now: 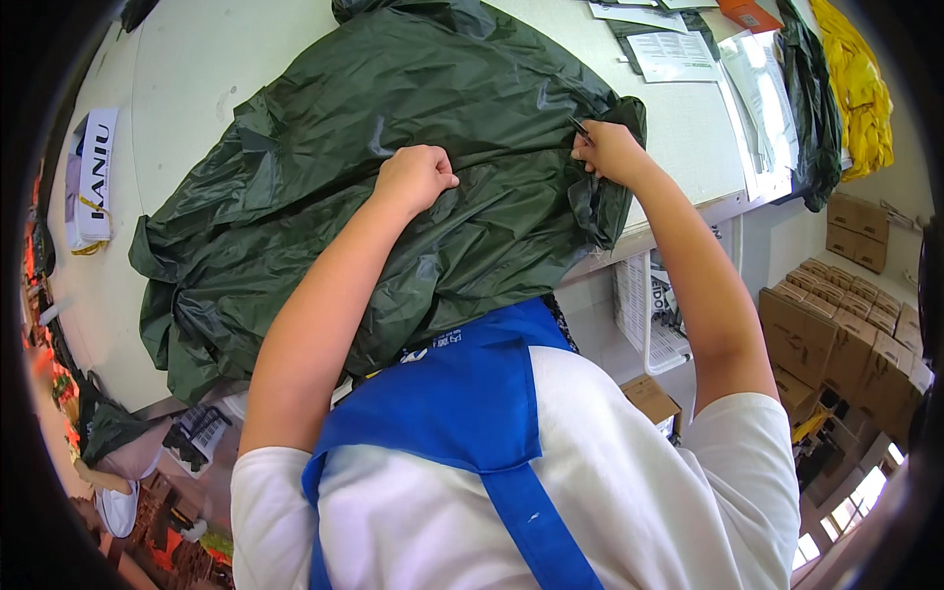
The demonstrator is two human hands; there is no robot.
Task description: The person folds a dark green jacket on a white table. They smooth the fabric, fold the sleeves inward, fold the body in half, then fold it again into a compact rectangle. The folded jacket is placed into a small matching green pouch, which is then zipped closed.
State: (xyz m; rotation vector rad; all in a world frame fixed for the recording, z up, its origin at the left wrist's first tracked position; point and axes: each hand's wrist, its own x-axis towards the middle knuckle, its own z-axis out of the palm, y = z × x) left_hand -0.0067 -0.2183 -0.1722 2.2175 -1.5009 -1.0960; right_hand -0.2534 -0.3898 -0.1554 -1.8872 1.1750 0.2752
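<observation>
A dark green, shiny waterproof garment (433,88), wrinkled and looking like a rain jacket, lies spread over the white table (187,59). A long seam or fold runs across its middle. My left hand (418,180) is closed at this fold, its fingers pinching the fabric. Near the garment's right edge, my right hand (612,155) is closed around a small dark tool (578,127). Its pointed tip shows above the fingers and looks like thread snips, but most of it is hidden in the hand. Below that hand, a bunched part of the garment hangs at the table's edge.
Printed sheets (673,57) and an orange packet (751,14) lie at the far right. More dark green fabric (812,108) and yellow fabric (854,88) hang beyond them. A white box (93,182) stands at the left. Cardboard boxes (796,339) are stacked at lower right, near a white wire rack (649,315).
</observation>
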